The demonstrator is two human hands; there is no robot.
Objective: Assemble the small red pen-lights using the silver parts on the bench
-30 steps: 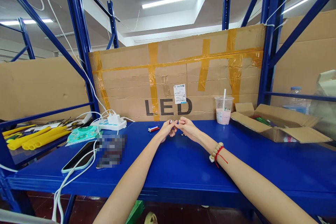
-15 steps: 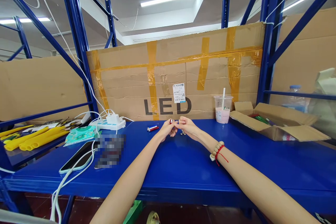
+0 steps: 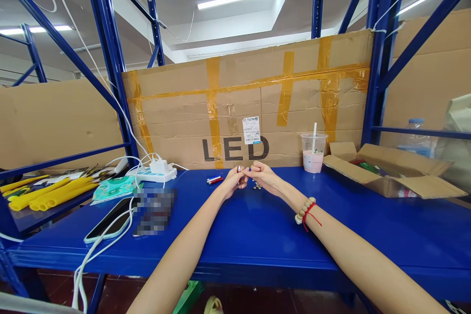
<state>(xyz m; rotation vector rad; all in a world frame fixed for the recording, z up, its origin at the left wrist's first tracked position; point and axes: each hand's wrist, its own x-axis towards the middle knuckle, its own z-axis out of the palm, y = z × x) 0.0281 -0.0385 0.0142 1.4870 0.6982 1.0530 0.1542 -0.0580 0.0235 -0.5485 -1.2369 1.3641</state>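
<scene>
My left hand (image 3: pixel 234 182) is closed around a small red piece with a shiny pale part (image 3: pixel 239 170), similar in look to a lighter; most of it is hidden by the fingers. My right hand (image 3: pixel 262 174) is curled in a pinch, its fingertips meeting those of the left hand at this piece. Whatever sits in the right fingers is too small to make out. Just below the right hand lies a little pile of small metal bits (image 3: pixel 256 185). To the left of my hands, a red lighter-like stick (image 3: pixel 215 181) and a blue one (image 3: pixel 212 177) lie side by side.
A cup with a straw (image 3: pixel 312 154) and an open cardboard box (image 3: pixel 390 171) stand at right. Leftward are a power strip (image 3: pixel 164 172), wipes pack (image 3: pixel 114 187), phone (image 3: pixel 112 221) and cables. A cardboard sheet (image 3: pixel 176 122) closes off the back of the blue shelf (image 3: pixel 235 240).
The right hand has lifted and its fingers have shifted slightly, exposing more of the metal bits beneath. The left hand stays in place with the red piece. The view has moved a touch.
</scene>
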